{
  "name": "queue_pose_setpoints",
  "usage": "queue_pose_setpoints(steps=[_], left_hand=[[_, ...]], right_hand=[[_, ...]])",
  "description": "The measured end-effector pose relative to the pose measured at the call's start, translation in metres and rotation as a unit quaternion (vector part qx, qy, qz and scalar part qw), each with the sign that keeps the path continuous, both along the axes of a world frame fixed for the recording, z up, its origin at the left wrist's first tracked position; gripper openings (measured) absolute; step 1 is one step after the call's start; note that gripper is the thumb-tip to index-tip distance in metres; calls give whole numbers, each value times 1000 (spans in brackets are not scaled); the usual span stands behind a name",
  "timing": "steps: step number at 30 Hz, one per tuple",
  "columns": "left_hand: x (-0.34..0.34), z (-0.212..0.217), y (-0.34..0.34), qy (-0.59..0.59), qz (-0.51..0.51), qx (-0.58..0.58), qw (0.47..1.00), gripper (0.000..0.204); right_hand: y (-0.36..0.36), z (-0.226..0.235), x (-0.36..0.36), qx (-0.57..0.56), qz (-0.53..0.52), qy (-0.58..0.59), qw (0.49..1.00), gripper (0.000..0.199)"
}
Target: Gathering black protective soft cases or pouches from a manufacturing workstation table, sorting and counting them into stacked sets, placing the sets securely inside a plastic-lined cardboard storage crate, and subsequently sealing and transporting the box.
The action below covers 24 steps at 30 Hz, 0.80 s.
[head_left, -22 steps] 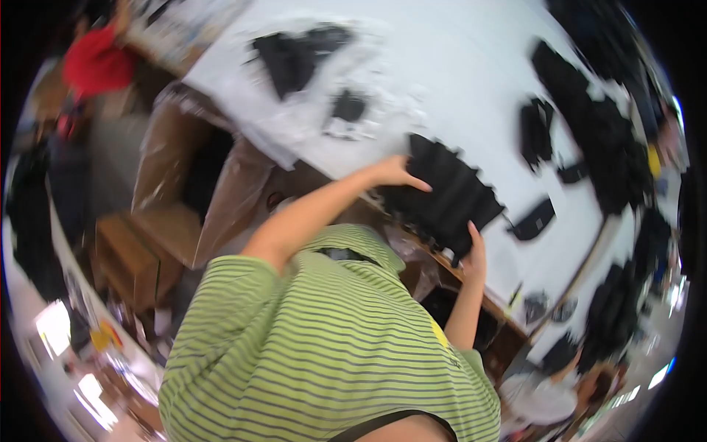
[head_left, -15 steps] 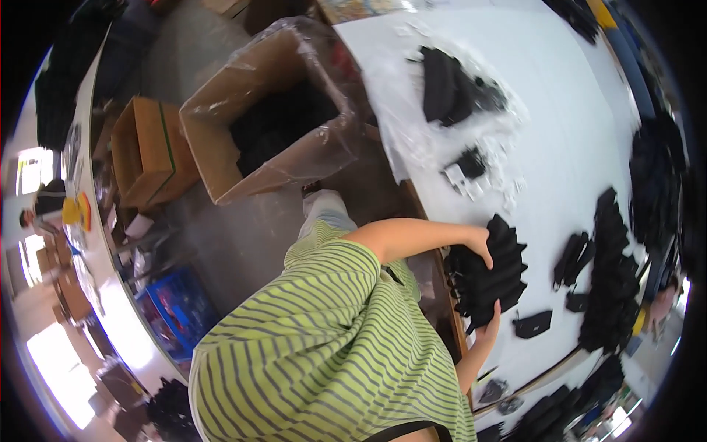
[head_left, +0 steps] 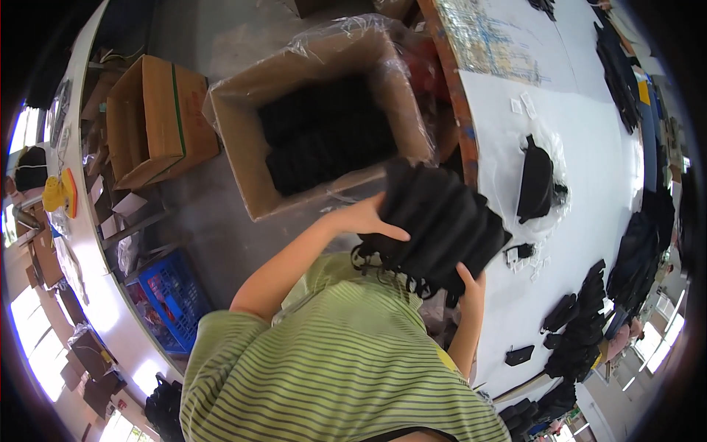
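Between my two hands is a thick stack of black pouches, pressed side by side like ribs, with thin black straps dangling from the near side. My left hand grips its left end, thumb on top. At the near right end, my right hand clasps the stack with its thumb up; its other fingers are mostly hidden. The stack is up off the table, beside the near right corner of a large cardboard box lined with clear plastic. Rows of similar black pouches lie inside that box.
To the right runs a white table with a black bag on clear plastic, small white tags, a single black pouch and black piles. An open brown carton and a blue crate stand on the left.
Both hands have lifted the stack of pouches off the table edge and carried it left toward the lined box. My body has turned left, bringing the box's contents into fuller view.
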<state>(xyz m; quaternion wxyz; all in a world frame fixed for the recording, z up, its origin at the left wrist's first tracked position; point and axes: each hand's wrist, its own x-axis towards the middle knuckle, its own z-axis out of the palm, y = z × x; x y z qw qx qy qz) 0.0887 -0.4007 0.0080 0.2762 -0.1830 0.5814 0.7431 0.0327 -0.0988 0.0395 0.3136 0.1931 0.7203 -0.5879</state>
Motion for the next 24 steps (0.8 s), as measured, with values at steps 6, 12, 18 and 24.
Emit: queue_pose_setpoints(steps=[6, 12, 18, 24], left_hand=[[20, -131, -108, -76, 239, 74, 965, 90], [-19, -320, -139, -101, 341, 79, 931, 88], [-84, -451, -203, -46, 404, 79, 910, 85], [-130, -559, -288, -29, 417, -4, 909, 78]], right_hand=[[-188, -127, -107, -16, 253, -24, 967, 53], [-293, -307, -199, -7, 383, -119, 916, 64], [-371, -437, -267, 29, 450, -18, 893, 50], [-452, -550, -294, 63, 480, 123, 866, 64]])
